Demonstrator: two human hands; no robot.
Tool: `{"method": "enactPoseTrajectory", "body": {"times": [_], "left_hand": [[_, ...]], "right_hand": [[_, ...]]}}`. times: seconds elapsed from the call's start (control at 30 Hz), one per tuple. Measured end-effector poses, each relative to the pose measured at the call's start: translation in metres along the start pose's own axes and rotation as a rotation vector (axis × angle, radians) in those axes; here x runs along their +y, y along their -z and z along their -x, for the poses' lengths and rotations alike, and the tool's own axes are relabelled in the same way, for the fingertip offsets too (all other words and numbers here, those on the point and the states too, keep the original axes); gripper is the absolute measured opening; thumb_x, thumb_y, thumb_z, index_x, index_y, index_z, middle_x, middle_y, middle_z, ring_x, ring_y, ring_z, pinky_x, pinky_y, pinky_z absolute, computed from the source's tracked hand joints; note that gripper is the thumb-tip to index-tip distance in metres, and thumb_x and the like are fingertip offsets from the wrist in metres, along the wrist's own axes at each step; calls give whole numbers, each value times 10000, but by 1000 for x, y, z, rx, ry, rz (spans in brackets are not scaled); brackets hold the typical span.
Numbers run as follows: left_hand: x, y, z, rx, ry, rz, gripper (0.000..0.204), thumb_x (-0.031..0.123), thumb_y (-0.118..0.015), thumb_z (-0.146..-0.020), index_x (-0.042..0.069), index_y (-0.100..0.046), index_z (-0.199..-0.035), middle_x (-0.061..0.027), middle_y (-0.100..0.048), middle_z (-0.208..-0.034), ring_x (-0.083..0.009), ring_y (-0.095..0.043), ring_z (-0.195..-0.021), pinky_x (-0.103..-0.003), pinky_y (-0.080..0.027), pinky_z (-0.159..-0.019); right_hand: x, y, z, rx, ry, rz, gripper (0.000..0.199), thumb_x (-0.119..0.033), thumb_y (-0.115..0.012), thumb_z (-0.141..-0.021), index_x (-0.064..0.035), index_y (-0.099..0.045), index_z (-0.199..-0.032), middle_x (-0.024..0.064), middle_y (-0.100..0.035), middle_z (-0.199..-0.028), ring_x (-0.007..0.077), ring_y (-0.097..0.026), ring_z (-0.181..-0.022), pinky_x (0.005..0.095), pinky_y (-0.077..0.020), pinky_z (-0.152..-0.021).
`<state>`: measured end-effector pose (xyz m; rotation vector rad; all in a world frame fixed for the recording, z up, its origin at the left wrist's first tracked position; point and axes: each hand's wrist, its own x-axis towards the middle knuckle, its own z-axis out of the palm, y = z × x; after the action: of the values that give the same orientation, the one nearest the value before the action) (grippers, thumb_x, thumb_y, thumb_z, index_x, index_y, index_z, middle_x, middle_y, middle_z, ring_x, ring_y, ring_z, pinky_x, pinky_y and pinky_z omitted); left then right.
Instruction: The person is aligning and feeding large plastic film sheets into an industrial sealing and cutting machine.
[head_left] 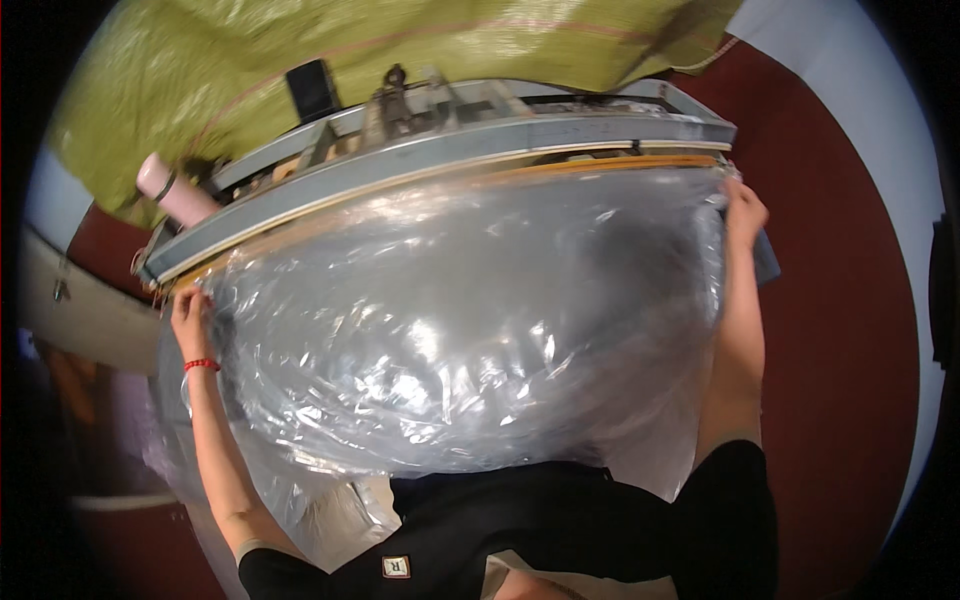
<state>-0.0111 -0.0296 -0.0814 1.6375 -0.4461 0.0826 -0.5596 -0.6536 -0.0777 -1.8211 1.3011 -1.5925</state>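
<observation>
A wide clear plastic sheet (470,300), wrinkled and glossy, is stretched between my two hands and hangs down toward my body. My left hand (188,305), with a red bead bracelet on its wrist, pinches the sheet's far left corner. At the far right corner my right hand (743,212) grips the sheet with bent fingers. The sheet's far edge lies along an orange-brown strip (610,163) on the front of a long grey metal frame (450,145). Whether the sheet is one layer or a bag, I cannot tell.
A pink bottle (175,190) leans at the frame's left end. Behind the frame are a dark phone-like slab (312,90), metal fittings (395,95) and a yellow-green woven tarp (430,45). Dark red floor (840,300) lies to the right, and a pale panel (90,300) stands left.
</observation>
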Motion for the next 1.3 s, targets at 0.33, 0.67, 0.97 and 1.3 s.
{"method": "enactPoseTrajectory", "body": {"times": [0.33,0.67,0.97,1.3], "left_hand": [[115,-6,104,-224,-10,72,37,39,-506,-772,49,-526,-802,10,-531,-764,-67,-497,-712,-196,-394,-642],[152,30,134,-356,-134,-204,109,77,-500,-807,5,-531,-882,-19,-553,-808,-96,-524,-769,-227,-416,-709],[85,80,199,-1011,262,-473,168,146,-560,-790,14,-572,-892,-67,-585,-760,-126,-529,-744,-270,-430,-697],[73,237,77,-663,143,-1220,267,-116,-509,-586,19,-614,-791,-92,-626,-782,-159,-603,-668,-276,-480,-584]], "right_hand": [[-242,-59,130,-200,584,-152,241,-96,-511,-814,-33,-532,-1046,89,-536,-1039,208,-472,-1002,309,-356,-870],[-372,-202,338,-1729,275,-748,194,-181,-626,-745,-22,-584,-848,13,-572,-797,111,-524,-773,248,-420,-718],[-133,-119,142,-762,-38,-211,211,-205,-636,-730,-28,-636,-845,23,-612,-772,95,-540,-718,220,-417,-672],[152,195,-62,-84,-229,271,320,-297,-651,-721,-6,-632,-853,65,-619,-822,133,-540,-741,259,-425,-707]]}}
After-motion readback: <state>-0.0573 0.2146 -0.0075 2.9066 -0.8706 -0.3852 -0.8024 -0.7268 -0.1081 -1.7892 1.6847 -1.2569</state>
